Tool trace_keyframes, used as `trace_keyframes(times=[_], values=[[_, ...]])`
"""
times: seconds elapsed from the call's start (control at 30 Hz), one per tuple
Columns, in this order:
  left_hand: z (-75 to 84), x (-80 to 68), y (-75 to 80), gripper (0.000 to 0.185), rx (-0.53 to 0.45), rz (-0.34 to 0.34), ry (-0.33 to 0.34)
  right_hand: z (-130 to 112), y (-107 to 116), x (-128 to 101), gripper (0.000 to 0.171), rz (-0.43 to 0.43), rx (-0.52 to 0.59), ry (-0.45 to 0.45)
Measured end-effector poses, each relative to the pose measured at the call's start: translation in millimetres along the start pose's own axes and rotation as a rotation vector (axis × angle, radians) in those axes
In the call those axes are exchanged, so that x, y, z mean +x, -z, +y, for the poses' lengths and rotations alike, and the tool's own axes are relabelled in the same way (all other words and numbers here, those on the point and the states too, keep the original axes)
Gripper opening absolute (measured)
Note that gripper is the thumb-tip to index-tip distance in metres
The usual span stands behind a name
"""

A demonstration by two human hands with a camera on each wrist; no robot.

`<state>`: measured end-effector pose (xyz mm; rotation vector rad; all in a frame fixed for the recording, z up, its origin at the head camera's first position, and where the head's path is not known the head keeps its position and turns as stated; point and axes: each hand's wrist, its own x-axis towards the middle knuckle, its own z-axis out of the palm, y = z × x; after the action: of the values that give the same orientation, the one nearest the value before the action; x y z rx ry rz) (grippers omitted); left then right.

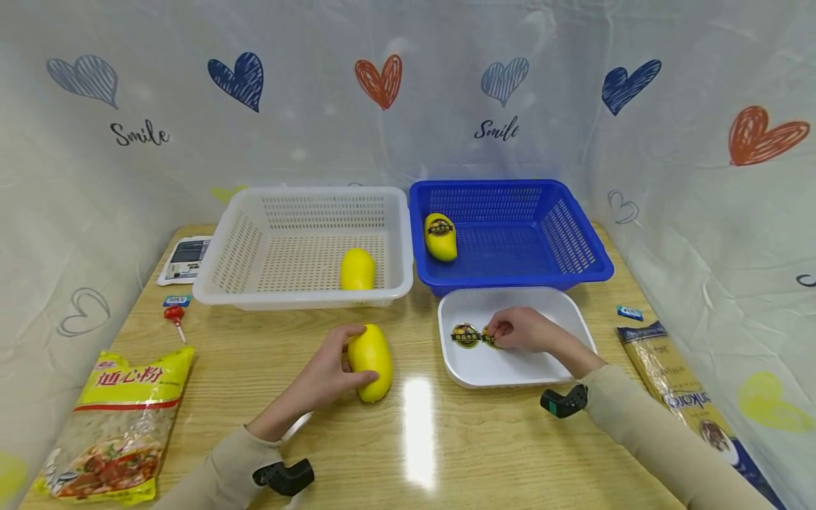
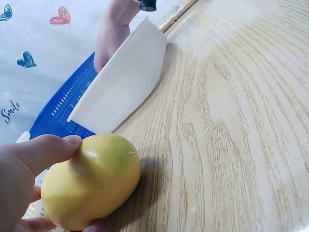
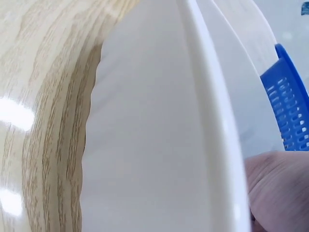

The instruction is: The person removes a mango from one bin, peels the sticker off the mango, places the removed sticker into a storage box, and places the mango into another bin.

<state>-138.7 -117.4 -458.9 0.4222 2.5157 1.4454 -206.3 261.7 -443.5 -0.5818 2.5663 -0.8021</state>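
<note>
My left hand (image 1: 328, 370) grips a yellow mango (image 1: 372, 363) on the table, thumb on the near side and fingers at the far side. In the left wrist view the same mango (image 2: 91, 181) shows a greenish patch near its stem end. Over in the white tray (image 1: 454, 368), my right hand (image 1: 525, 329) has curled fingers pinching a round black-and-gold sticker (image 1: 489, 337), partly hidden by the fingertips. A second such sticker (image 1: 466, 336) lies beside it in the tray. The tray's wall (image 3: 145, 121) hides most of that hand in the right wrist view.
A white basket (image 1: 306, 297) holds one mango (image 1: 358, 269). Beside it, a blue basket (image 1: 510, 273) holds a mango with a sticker (image 1: 440, 237). Bags of pasta (image 1: 121, 425) and of brown packaging (image 1: 676, 382) lie at the sides, with a red lollipop (image 1: 174, 314) at left.
</note>
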Motion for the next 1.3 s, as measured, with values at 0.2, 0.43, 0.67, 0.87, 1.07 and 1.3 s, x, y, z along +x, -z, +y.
trace_keyframes(times=[0.2,0.43,0.67,0.87,1.07,1.3], values=[[1.2,-0.9,0.2,0.077,-0.006,0.006,0.005,-8.5,7.0,-3.4,0.015,-0.016,-0.011,0.05],[0.2,-2.4,-1.1,0.075,0.016,0.035,-0.029,-40.5,18.1,-11.6,0.024,-0.058,0.166,0.074],[-2.6,-3.1,-3.8,0.069,-0.008,0.023,-0.084,-91.1,6.1,-13.4,0.023,-0.066,0.228,0.209],[-2.9,-3.0,-6.3,0.064,-0.056,-0.022,-0.105,-128.2,-15.5,-7.2,0.025,-0.047,0.207,0.27],[-2.9,-5.3,2.1,0.062,-0.033,-0.069,-0.132,-148.0,-43.0,6.6,0.024,-0.005,0.118,0.352],[17.8,-12.9,63.8,0.05,0.049,-0.036,-0.167,-159.6,-64.9,20.4,0.028,0.005,0.009,0.357]])
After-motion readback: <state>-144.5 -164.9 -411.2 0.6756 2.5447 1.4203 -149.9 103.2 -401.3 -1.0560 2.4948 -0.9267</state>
